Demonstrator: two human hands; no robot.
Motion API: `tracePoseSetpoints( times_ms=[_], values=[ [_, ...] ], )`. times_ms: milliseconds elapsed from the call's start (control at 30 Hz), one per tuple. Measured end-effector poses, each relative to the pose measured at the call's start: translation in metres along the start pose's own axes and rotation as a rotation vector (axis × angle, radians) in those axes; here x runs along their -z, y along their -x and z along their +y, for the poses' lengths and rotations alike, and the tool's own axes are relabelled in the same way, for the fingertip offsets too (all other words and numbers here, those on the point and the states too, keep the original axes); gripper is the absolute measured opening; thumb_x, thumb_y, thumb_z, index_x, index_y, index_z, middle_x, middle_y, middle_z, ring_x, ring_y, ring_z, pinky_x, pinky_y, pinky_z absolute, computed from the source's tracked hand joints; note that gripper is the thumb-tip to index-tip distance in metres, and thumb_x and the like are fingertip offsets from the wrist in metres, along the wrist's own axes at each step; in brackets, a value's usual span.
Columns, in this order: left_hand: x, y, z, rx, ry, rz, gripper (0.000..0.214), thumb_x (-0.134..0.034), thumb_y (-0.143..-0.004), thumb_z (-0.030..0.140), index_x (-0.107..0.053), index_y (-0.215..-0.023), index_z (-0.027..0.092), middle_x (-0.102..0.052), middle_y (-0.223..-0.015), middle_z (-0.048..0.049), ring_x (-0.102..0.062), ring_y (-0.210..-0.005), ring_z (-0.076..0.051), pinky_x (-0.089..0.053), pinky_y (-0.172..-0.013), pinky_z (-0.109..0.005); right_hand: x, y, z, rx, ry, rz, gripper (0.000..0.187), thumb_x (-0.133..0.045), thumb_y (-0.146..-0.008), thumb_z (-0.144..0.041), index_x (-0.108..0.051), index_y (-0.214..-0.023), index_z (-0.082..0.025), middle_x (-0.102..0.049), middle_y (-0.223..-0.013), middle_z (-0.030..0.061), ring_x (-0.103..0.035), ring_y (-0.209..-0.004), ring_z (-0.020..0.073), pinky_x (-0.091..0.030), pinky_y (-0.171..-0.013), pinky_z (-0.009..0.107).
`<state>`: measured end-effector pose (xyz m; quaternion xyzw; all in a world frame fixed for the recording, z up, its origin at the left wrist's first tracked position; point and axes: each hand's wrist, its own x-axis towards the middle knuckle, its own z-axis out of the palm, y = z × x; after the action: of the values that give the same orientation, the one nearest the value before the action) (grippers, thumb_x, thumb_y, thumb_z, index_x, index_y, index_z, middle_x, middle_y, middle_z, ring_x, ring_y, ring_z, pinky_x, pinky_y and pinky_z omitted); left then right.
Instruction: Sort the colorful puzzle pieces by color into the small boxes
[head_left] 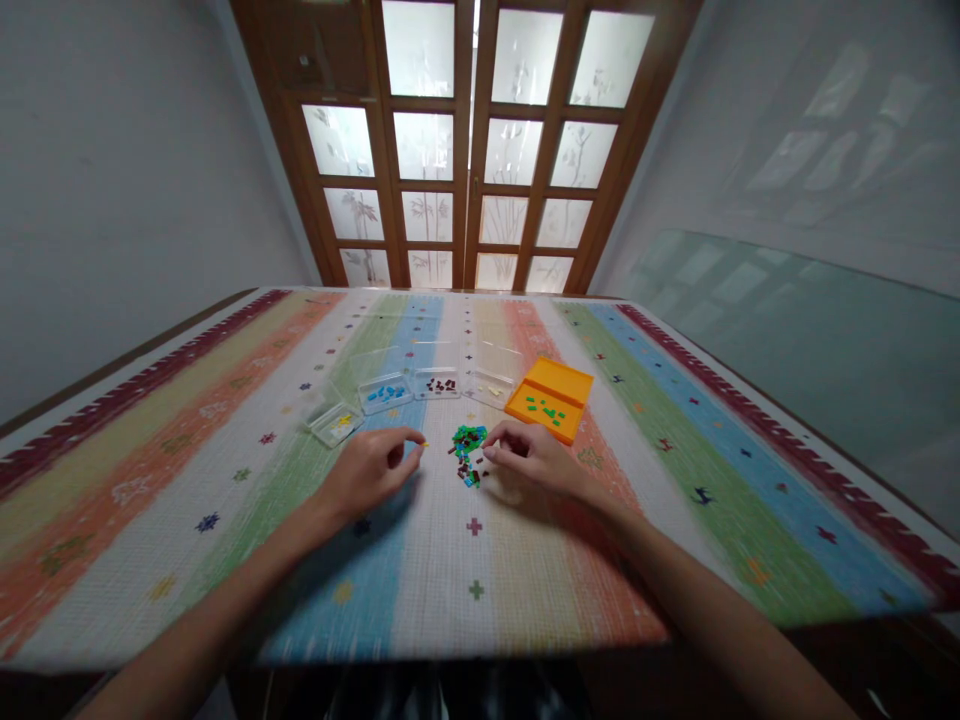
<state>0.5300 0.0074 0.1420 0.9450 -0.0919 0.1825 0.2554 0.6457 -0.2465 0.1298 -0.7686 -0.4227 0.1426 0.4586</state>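
A small yellow piece (426, 445) is pinched between the thumb and forefinger of my left hand (375, 465), left of the pile. My right hand (536, 455) is closed in a pinch at the right edge of the pile; what its fingertips hold, if anything, is too small to make out. Between the hands lies a loose pile of tiny green, blue and dark brown pieces (469, 440), with some scattered toward me. Beyond my left hand stands a clear box (330, 436) with yellow pieces. An orange box (568, 376), lid open, holds several green pieces behind my right hand.
Three more clear boxes with raised lids form an arc behind the pile: one with blue pieces (386, 392), one with dark brown pieces (441, 384), one with cream pieces (491, 390). A striped cloth (442, 560) covers the table. Wood-framed glass doors (472, 150) stand beyond.
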Motion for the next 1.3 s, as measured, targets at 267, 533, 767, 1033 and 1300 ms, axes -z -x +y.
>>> tracePoseSetpoints(
  times_ms=[267, 533, 767, 1033, 1300],
  values=[
    [0.066, 0.001, -0.078, 0.375, -0.24, -0.015, 0.039, -0.052, -0.08, 0.043, -0.079, -0.09, 0.016, -0.057, -0.054, 0.0012, -0.051, -0.052, -0.014, -0.035, -0.058, -0.025, -0.003, -0.001, -0.001, 0.021, -0.004, 0.053, 0.023, -0.062, -0.088, -0.039, -0.068, -0.083, -0.017, -0.05, -0.06, -0.0036, -0.04, -0.054, 0.0111, -0.031, -0.054, 0.025],
    [0.066, -0.001, -0.099, 0.506, -0.356, -0.143, 0.044, -0.05, -0.077, 0.041, -0.081, -0.096, 0.016, -0.068, -0.067, -0.0047, -0.061, -0.064, -0.02, -0.038, -0.063, -0.027, -0.002, -0.001, 0.001, 0.044, -0.011, 0.091, 0.021, -0.062, -0.086, -0.036, -0.069, -0.081, -0.017, -0.053, -0.061, -0.0025, -0.041, -0.054, 0.0109, -0.031, -0.052, 0.024],
    [0.06, -0.006, -0.099, 0.497, -0.366, -0.209, 0.045, -0.047, -0.078, 0.043, -0.082, -0.094, 0.017, -0.075, -0.078, -0.0109, -0.067, -0.072, -0.026, -0.041, -0.066, -0.031, -0.002, 0.0, 0.003, 0.051, 0.008, 0.109, 0.02, -0.063, -0.087, -0.035, -0.07, -0.08, -0.017, -0.054, -0.061, -0.0014, -0.043, -0.054, 0.0115, -0.031, -0.051, 0.024],
    [0.058, -0.008, -0.103, 0.488, -0.421, -0.225, 0.048, -0.047, -0.079, 0.045, -0.082, -0.097, 0.017, -0.077, -0.087, -0.0142, -0.071, -0.08, -0.03, -0.044, -0.069, -0.033, -0.002, 0.0, 0.003, 0.039, 0.019, 0.096, 0.019, -0.063, -0.088, -0.033, -0.071, -0.081, -0.017, -0.05, -0.057, -0.0034, -0.04, -0.053, 0.0106, -0.031, -0.051, 0.023],
    [0.067, -0.006, -0.104, 0.472, -0.418, -0.186, 0.044, -0.048, -0.079, 0.041, -0.082, -0.093, 0.017, -0.076, -0.079, -0.0114, -0.069, -0.073, -0.027, -0.043, -0.066, -0.031, 0.0, 0.0, 0.005, 0.065, 0.061, 0.117, 0.02, -0.063, -0.088, -0.033, -0.072, -0.081, -0.017, -0.057, -0.062, -0.0012, -0.046, -0.056, 0.0117, -0.035, -0.054, 0.023]
  ],
)
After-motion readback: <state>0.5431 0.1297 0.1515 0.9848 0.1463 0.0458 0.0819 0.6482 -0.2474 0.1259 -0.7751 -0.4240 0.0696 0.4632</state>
